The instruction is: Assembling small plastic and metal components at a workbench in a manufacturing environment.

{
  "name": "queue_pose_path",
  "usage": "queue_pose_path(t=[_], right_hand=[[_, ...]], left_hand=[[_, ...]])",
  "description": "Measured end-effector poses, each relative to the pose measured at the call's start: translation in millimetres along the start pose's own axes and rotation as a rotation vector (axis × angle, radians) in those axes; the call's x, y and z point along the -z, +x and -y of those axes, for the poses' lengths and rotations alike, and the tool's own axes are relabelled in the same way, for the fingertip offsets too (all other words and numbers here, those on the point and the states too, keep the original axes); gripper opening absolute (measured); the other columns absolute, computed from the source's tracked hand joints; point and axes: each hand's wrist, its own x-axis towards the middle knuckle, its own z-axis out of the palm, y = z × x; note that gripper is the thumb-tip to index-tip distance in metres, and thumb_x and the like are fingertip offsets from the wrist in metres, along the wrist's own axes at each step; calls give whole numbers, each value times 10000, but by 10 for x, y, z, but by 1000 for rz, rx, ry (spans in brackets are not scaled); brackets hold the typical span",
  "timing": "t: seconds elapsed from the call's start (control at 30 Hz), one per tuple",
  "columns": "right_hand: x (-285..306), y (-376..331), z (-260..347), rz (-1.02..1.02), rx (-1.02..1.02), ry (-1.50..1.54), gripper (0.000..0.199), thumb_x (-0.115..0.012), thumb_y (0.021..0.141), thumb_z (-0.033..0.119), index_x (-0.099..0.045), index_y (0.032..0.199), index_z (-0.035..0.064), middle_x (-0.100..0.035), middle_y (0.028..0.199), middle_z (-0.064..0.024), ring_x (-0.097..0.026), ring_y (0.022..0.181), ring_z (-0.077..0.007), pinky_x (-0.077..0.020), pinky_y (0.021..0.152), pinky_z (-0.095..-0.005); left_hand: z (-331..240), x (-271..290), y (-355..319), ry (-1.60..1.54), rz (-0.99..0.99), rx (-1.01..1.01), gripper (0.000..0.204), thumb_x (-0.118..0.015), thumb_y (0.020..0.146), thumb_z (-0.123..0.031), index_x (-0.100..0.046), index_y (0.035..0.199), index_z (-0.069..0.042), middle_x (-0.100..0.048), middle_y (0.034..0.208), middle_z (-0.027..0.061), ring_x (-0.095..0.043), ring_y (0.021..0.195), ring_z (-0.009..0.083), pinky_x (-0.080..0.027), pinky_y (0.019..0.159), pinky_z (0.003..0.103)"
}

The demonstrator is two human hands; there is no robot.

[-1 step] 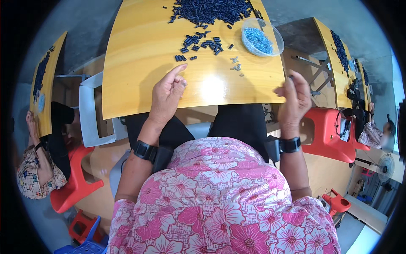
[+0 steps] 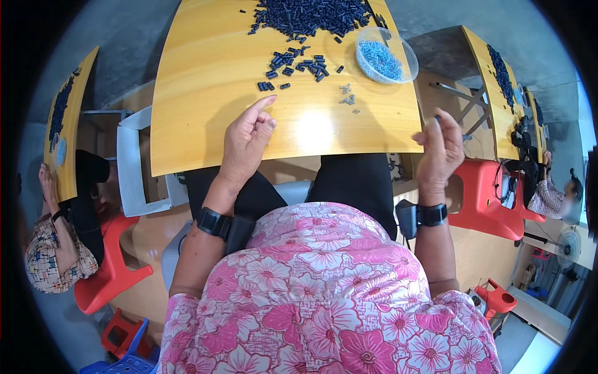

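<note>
My left hand [image 2: 246,138] hovers at the table's front edge, its index finger stretched out and the others curled; nothing shows between finger and thumb. Past the table's right front corner is my right hand [image 2: 440,148], its fingers bent together on a small dark piece [image 2: 438,118], mostly hidden by the fingertips. Short black cylindrical pieces [image 2: 303,65] lie loosely grouped beyond my left hand, in front of a large heap of the same kind [image 2: 311,15]. A few small clear pieces [image 2: 347,98] sit on the tabletop between my hands.
A round clear plastic bowl [image 2: 406,73] of small bluish transparent pieces stands at the yellow table's [image 2: 205,93] right edge. Red plastic chairs [image 2: 483,199] are to the right and left. Other people sit at similar tables on both sides. A grey-white frame [image 2: 134,177] stands at left.
My right hand has shifted slightly to the right, still with the small dark piece at its fingertips. My left hand has barely moved.
</note>
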Motion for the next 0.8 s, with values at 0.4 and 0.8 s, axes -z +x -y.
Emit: queue_pose_path(t=[0.4,0.8], right_hand=[[1013,100,-1151,-193,-254,-369,206,-644,963,132,-682,1129,16,-653,847,-8,-545,638,-39,-450,515,-204],[-913,-85,45,670,196,-396,234,-660,816,-29,-687,1035,49,-646,929,-144,-654,814,-301,-522,694,-345]], left_hand=[[-69,-42,-1,219,-16,-115,194,-627,899,-10,-696,1080,-24,-606,884,8,-541,739,73,-461,677,222],[-165,-41,34,276,15,-42,67,-661,855,13,-699,901,-15,-602,821,22,-529,686,87,-430,625,228]])
